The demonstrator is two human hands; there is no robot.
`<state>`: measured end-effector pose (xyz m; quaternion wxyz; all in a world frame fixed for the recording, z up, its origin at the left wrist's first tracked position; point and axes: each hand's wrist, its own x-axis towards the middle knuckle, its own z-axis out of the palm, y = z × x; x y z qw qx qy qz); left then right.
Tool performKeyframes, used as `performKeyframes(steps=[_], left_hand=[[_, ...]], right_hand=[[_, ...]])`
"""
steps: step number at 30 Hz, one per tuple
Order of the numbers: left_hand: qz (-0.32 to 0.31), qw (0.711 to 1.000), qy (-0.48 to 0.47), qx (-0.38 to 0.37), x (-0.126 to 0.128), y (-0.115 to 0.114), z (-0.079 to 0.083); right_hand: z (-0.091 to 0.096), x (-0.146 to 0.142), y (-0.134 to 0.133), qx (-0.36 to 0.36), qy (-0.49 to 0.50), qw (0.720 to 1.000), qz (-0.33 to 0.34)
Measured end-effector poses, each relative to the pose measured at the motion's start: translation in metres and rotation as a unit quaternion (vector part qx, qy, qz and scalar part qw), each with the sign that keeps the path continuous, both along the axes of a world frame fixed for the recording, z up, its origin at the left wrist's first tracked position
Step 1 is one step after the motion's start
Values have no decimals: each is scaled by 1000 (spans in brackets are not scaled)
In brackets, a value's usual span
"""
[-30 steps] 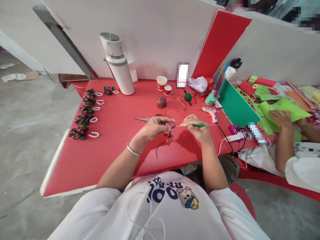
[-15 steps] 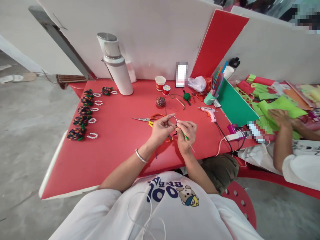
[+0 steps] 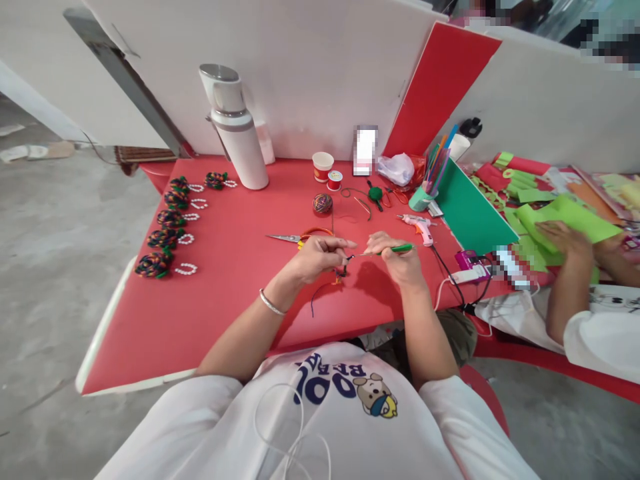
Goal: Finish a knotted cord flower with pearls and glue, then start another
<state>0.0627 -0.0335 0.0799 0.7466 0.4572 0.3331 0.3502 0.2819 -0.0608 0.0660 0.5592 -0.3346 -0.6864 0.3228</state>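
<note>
My right hand point(image 3: 401, 265) is closed around a crochet hook with a green handle point(image 3: 401, 248). The hook's thin metal shaft points left toward my other hand. Dark multicoloured yarn point(image 3: 344, 271) is pinched in my left hand point(image 3: 317, 259), and a small dark loop of it meets the hook tip. A yarn tail hangs down to the table below that hand. Just beyond lies a ball of multicoloured yarn point(image 3: 323, 204), with a strand running toward my left hand. Scissors point(image 3: 286, 239) with orange and yellow handles lie partly hidden behind my left hand.
Several dark yarn pieces with white bead loops point(image 3: 154, 265) line the red table's left side. A white flask point(image 3: 243, 150), paper cup point(image 3: 323, 167), pink glue gun point(image 3: 420, 227) and pen holder point(image 3: 423, 199) stand or lie farther back. A co-worker's hands point(image 3: 567, 240) handle green sheets at right.
My right hand has moved right, away from my left, and turned so the crochet hook lies nearly level. The hook tip stays at the yarn by my left hand.
</note>
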Motion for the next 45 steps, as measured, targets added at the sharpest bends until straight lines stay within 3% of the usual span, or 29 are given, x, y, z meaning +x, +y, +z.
performKeyframes(steps=[2,6,18,23,26,28,31,35,40,45], left_hand=[[22,1000,-15,1,8,-3,-1],[41,999,-22,4,17,-8,-3],[108,993,-32,39,11,-2,-1],[143,987,-31,63,19,-3,-5],[148,987,-52,36,21,-5,-3],[119,990,-70,-4,19,-5,-1],[60,994,-80,-52,9,-2,1],[39,996,-65,-37,-4,3,1],[73,997,-34,5,1,2,-3],[95,995,-38,15,7,1,-1]], right_hand=[[-15,-19,-2,24,51,997,-61],[-36,-47,-10,57,43,978,-198],[-28,-45,-21,70,2,974,-217],[-33,-54,-30,111,-112,943,-293],[-39,-61,-31,147,-116,925,-330],[-41,-61,-28,161,-86,930,-318],[-34,-52,-20,138,-37,963,-229],[-17,-24,-12,96,-30,988,-121],[-2,-10,-11,107,-12,983,-146],[-6,-25,-15,85,-34,986,-140]])
